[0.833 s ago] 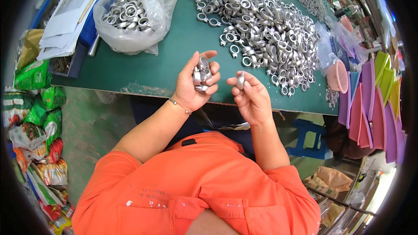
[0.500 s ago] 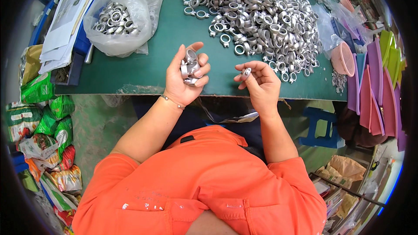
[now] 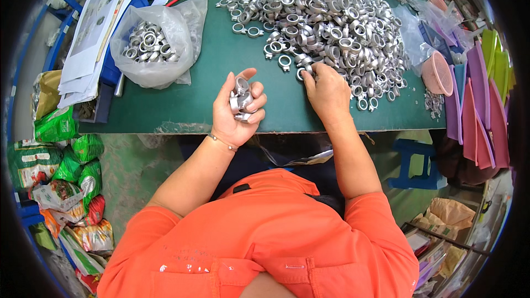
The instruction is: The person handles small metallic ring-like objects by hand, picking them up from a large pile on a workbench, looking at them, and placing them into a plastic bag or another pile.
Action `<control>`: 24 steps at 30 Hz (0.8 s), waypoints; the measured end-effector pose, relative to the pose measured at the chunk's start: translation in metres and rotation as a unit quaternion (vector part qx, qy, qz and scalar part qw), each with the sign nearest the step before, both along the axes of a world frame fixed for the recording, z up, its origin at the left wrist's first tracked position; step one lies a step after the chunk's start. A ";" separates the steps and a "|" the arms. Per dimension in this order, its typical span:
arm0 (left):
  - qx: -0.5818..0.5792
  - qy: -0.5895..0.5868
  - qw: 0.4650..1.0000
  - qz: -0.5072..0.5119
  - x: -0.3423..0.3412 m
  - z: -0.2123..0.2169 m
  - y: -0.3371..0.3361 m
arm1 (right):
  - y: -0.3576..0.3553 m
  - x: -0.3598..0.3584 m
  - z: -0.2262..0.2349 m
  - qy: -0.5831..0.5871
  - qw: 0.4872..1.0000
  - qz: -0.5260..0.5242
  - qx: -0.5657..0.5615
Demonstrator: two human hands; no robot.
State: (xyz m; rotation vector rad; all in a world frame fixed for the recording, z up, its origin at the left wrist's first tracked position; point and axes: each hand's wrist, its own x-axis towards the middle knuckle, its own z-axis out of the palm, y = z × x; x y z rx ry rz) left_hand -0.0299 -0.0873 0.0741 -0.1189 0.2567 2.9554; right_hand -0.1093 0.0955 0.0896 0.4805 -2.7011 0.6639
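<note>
My left hand (image 3: 236,107), palm up above the near part of the table, curls around several small silver metal ring clamps (image 3: 241,101). At the near left edge of a large heap of the same ring clamps (image 3: 337,19), my right hand (image 3: 328,91) reaches down with its fingers bent. Its thumb and forefinger close at a ring clamp (image 3: 301,74) lying there. The back of the hand hides the other fingertips.
A clear plastic bag (image 3: 152,72) with more rings stands at the left, beside papers (image 3: 91,38) on a blue bin. Right of the heap are a pink basket (image 3: 437,74) and purple and pink plastic bins (image 3: 475,94). The green table's front edge (image 3: 187,129) runs close to me.
My right hand has moved forward from above the table's front edge, where it held one ring clamp, to the heap. The left hand keeps its rings. The whole view has shifted slightly.
</note>
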 end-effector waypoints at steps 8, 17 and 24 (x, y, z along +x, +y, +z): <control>-0.001 0.007 1.000 -0.010 0.000 -0.003 0.001 | 0.041 0.023 0.005 -0.090 0.965 0.194 -0.151; 0.008 0.024 1.000 -0.014 0.002 -0.003 0.001 | 0.023 0.022 -0.007 -0.019 0.996 0.068 -0.061; 0.013 0.036 0.999 -0.004 0.003 -0.004 0.001 | 0.032 0.032 -0.001 -0.019 0.939 0.193 -0.284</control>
